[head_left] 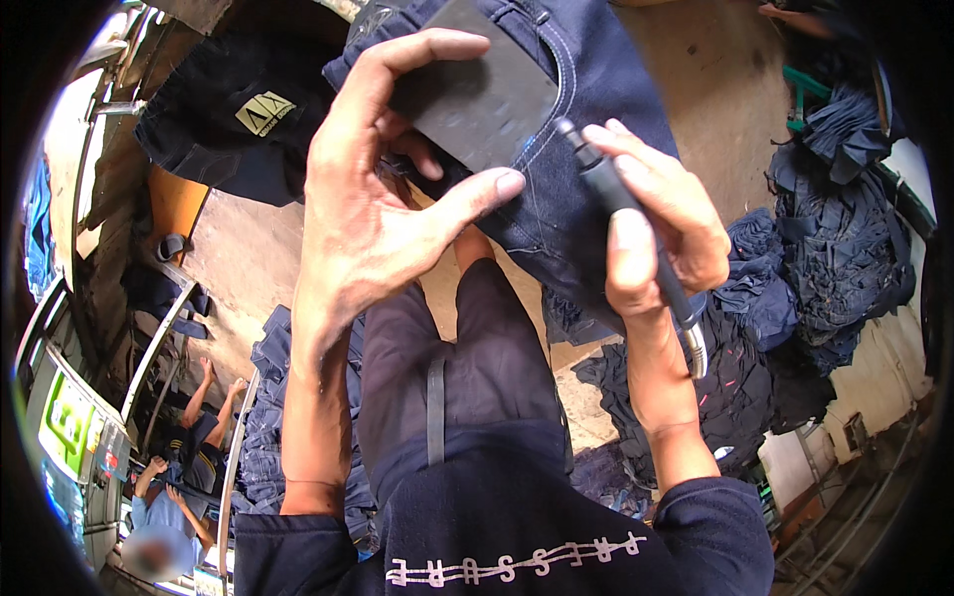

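Dark blue jeans with pale stitching lie spread before me at the top of the view. Over their pocket area sits a dark grey flat plate with a smooth, scuffed face. My left hand spans this plate, forefinger over its upper part and thumb at its lower edge, the other fingers curled beside it. Held in my right hand is a black pen-shaped tool with a metal coil at its rear end. The tool's tip is close to the curved pocket stitching; whether it touches the cloth, I cannot tell.
Piles of dark garments stand at the right. More folded denim lies left of my legs. A black garment with a yellow patch rests at upper left. Beyond metal rails, other people sit at lower left.
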Demonstrator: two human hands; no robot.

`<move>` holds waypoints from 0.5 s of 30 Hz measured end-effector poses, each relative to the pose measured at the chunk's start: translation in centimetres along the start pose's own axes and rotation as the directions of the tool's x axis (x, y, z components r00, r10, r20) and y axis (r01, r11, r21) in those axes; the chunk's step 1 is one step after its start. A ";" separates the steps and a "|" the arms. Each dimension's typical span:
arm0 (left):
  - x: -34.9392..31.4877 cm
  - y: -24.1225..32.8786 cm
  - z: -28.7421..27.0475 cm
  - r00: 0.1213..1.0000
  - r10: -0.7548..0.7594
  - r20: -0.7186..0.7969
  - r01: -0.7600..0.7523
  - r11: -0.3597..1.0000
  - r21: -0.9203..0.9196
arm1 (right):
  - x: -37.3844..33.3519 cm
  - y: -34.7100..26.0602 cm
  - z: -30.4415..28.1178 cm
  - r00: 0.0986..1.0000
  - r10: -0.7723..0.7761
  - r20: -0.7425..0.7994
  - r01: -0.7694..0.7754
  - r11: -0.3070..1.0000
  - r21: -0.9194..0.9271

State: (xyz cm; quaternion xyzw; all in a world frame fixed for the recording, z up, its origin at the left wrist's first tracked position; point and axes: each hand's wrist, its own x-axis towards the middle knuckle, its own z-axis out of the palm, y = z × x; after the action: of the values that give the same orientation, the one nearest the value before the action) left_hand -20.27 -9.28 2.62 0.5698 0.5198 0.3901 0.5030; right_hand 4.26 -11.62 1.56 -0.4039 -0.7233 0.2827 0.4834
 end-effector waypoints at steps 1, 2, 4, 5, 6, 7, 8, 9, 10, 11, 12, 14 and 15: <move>0.1 0.5 0.1 0.999 -0.037 -0.016 0.037 0.999 -0.017 | 0.0 0.1 0.0 0.996 0.040 -0.074 -0.038 0.999 0.027; 0.1 1.0 0.4 0.993 -0.114 -0.036 0.109 0.987 -0.120 | 0.1 0.2 -0.1 0.990 0.096 -0.103 -0.092 0.995 0.044; 0.2 1.9 1.1 0.984 -0.158 -0.080 0.143 0.975 -0.167 | 0.2 0.4 -0.1 0.975 0.179 -0.135 -0.168 0.982 0.089; 0.2 2.2 1.5 0.983 -0.148 -0.104 0.124 0.971 -0.207 | 0.3 0.5 -0.2 0.969 0.220 -0.111 -0.212 0.974 0.079; 0.4 2.2 2.1 0.985 -0.119 -0.126 0.089 0.972 -0.220 | 0.4 0.5 -0.2 0.974 0.209 -0.082 -0.203 0.976 0.084; 0.5 2.2 2.6 0.977 -0.159 -0.143 0.118 0.958 -0.262 | 0.5 0.6 -0.3 0.985 0.165 -0.060 -0.162 0.986 0.041; 0.6 1.9 3.0 0.971 -0.175 -0.164 0.119 0.946 -0.302 | 0.5 0.8 -0.3 0.990 0.132 -0.051 -0.130 0.990 0.048; 0.7 1.7 3.4 0.964 -0.191 -0.183 0.119 0.932 -0.343 | 0.5 0.9 -0.3 0.994 0.100 -0.036 -0.098 0.994 0.047; 0.8 1.2 3.5 0.965 -0.168 -0.201 0.102 0.948 -0.302 | 0.5 1.1 -0.3 0.996 0.072 -0.044 -0.070 0.996 0.061; 0.9 0.8 3.6 0.975 -0.103 -0.199 0.038 0.951 -0.306 | 0.5 1.1 -0.5 0.997 0.066 -0.032 -0.065 0.997 0.049; 0.9 0.5 3.6 0.979 -0.071 -0.193 0.008 0.951 -0.310 | 0.4 1.2 -0.5 0.997 0.077 -0.024 -0.076 0.996 0.039; 0.8 -0.1 3.4 0.983 -0.041 -0.177 -0.021 0.941 -0.337 | 0.3 1.2 -0.5 0.997 0.069 -0.023 -0.068 0.997 0.027; 0.7 -0.4 3.3 0.985 -0.042 -0.170 -0.016 0.945 -0.326 | 0.3 1.3 -0.4 0.998 0.059 -0.027 -0.058 0.998 0.026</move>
State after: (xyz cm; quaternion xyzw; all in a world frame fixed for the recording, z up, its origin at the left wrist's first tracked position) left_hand -17.02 -9.14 1.58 0.4390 0.4938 0.5159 0.5452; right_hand 5.00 -10.65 0.84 -0.4228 -0.7007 0.3000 0.4901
